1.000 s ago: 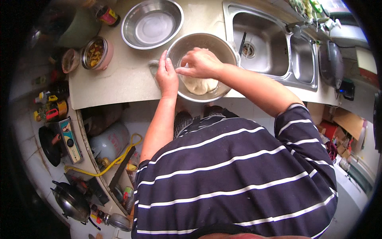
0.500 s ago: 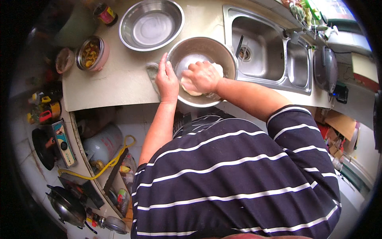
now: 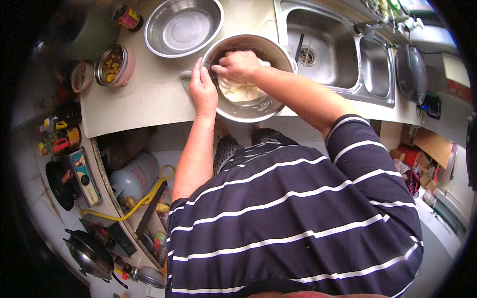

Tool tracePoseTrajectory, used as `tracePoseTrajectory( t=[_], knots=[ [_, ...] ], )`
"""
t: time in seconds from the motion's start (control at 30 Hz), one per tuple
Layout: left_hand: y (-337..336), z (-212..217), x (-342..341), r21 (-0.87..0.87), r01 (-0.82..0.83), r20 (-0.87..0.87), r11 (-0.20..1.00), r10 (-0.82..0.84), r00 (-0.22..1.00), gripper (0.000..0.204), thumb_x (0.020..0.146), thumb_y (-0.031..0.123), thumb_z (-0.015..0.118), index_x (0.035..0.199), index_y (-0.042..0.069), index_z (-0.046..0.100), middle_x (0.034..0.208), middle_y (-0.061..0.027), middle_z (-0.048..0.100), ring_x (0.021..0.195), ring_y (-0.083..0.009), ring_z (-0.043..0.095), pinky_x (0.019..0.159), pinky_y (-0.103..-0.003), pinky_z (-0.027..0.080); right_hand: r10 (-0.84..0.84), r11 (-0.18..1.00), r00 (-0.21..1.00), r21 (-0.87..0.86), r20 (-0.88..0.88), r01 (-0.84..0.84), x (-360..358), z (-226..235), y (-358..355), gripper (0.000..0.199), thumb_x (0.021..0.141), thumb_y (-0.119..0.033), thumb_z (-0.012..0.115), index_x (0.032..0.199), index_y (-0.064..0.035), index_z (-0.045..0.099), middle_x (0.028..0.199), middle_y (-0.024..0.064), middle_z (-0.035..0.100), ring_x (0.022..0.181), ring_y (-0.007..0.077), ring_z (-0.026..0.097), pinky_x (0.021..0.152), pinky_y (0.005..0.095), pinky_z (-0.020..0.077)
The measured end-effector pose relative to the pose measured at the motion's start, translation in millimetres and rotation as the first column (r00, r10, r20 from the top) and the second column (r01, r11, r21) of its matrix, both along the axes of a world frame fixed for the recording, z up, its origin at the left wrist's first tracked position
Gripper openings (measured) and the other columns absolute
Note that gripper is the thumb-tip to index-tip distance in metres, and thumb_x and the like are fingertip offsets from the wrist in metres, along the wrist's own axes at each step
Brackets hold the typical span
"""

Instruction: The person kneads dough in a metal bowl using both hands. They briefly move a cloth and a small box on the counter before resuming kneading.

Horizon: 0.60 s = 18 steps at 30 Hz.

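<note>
A deep metal bowl [image 3: 253,115] rests near the counter's front edge, left of the sink. Inside it lies a pale lump of dough [image 3: 241,92]. My right hand [image 3: 238,67] reaches into the bowl with bent fingers, gripping the far left part of the dough; some fingertips are hidden against it. On the bowl's left side, my left hand [image 3: 202,92] holds the rim, fingers fairly straight along the outside and thumb by the edge. A greyish cloth [image 3: 185,78] is partly visible behind my left hand.
A wide metal basin [image 3: 184,27] stands just beyond the bowl. Farther left are a pink container of yellowish food [image 3: 113,65], a small bowl [image 3: 82,76] and a dark bottle [image 3: 128,19]. The double sink [image 3: 323,54] adjoins on the right. A gas cylinder [image 3: 134,176] sits below the counter.
My right hand has moved toward the far left of the bowl, its fingers now at the dough's far edge. More of the dough's near side shows. My left hand stays at the rim.
</note>
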State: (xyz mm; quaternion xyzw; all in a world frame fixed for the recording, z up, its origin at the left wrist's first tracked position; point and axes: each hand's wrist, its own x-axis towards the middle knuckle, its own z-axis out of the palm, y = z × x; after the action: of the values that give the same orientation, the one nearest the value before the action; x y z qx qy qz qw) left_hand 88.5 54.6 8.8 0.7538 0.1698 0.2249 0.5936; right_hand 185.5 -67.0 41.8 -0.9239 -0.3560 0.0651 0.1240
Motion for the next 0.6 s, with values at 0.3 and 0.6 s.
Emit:
tracePoseTrajectory(
  t=[0.3,0.6],
  knots=[
    [-7,-1,-3,0.018,-0.019,0.055,1.0,0.018,0.998,0.032,0.101,0.014,0.05,0.13,0.003,0.06,0.117,-0.022,0.068,0.107,-0.0324,0.068,0.088,-0.038,0.052,0.164,0.985,0.984,-0.067,0.072,-0.159,-89,36,-52,0.033,0.085,-0.043,0.062,0.099,-0.0146,0.071,0.098,0.0109,0.063,0.092,0.03,0.064,0.08,0.044,0.0486],
    [-5,-1,-2,-0.052,0.01,-0.004,0.999,-0.01,1.0,0.034,0.104,0.015,0.048,0.134,0.002,0.057,0.125,-0.0184,0.066,0.113,-0.0252,0.064,0.095,-0.034,0.049,0.247,0.965,0.955,0.05,0.162,-0.258,-40,-9,-32,0.026,0.081,-0.037,0.064,0.075,-0.0113,0.063,0.079,0.0092,0.061,0.077,0.0311,0.062,0.07,0.0455,0.047]
  ],
)
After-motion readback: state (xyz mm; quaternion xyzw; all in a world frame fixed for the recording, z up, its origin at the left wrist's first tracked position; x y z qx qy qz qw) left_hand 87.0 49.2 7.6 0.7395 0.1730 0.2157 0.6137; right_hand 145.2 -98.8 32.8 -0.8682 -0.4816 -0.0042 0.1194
